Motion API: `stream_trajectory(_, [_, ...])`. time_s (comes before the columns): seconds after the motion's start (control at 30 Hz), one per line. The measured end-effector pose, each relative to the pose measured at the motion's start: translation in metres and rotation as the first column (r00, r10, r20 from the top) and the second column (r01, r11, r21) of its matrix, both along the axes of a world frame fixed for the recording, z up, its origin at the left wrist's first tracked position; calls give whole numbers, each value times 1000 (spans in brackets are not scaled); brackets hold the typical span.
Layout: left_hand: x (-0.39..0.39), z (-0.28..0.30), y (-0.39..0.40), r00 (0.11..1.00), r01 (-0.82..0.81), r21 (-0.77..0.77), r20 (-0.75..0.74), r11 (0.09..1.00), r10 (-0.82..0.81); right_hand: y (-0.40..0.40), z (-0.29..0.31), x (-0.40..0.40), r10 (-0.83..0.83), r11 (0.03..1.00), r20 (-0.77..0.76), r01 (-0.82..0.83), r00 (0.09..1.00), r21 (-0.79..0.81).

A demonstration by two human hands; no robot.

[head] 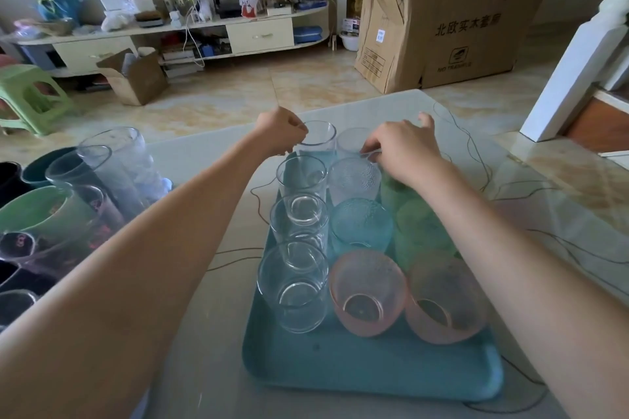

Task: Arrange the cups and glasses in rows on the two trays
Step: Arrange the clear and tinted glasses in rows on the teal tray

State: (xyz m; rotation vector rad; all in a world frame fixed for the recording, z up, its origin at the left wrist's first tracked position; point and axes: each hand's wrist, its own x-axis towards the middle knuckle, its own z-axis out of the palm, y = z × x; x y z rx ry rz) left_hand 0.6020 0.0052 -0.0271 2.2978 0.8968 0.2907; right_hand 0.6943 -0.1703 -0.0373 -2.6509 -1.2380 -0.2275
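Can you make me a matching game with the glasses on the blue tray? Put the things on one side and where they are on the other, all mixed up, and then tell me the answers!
Things:
1. pink glasses
2. clear glasses
3. left hand
4. turquoise glass

Places:
A. left row of the blue tray
B. middle row, just behind a pink glass
C. nearest end of the middle and right rows
D. at the rim of the farthest clear glass

Right pairs: 1-C, 2-A, 3-D, 4-B
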Motion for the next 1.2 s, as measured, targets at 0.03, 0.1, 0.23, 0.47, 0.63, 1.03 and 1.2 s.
stream_trajectory(0.03, [0, -1, 1, 1000, -4, 7, 16, 1000, 4, 1, 0, 0, 2, 1000, 6, -2, 1000, 7])
stream_trajectory(0.1, [-2, -2, 5, 999, -23, 7, 33, 1000, 23, 5, 1, -2, 9, 1000, 12, -9, 1000, 28])
stream_trajectory(0.23, [-8, -4, 12, 997, -64, -15, 51, 998, 65, 11, 3, -12, 28, 998, 32, -29, 999, 50])
stream_trajectory(0.47, [-10, -8, 13, 993, -80, -55, 86, 995, 85, 7, 6, -12, 56, 998, 12, -56, 998, -6])
stream_trajectory(0.63, [-18, -10, 10, 980, -104, -184, 147, 977, 132, 1, 8, -5, 61, 995, -56, -57, 997, 80])
stream_trajectory(1.03, [-81, -95, -19, 976, -109, -108, 174, 988, 127, -54, 4, 26, -42, 992, -287, 74, 957, 103])
stream_trajectory(1.2, [-86, -112, -16, 985, -49, 22, 168, 999, 45, -46, 3, 24, -15, 988, -291, 59, 957, 143])
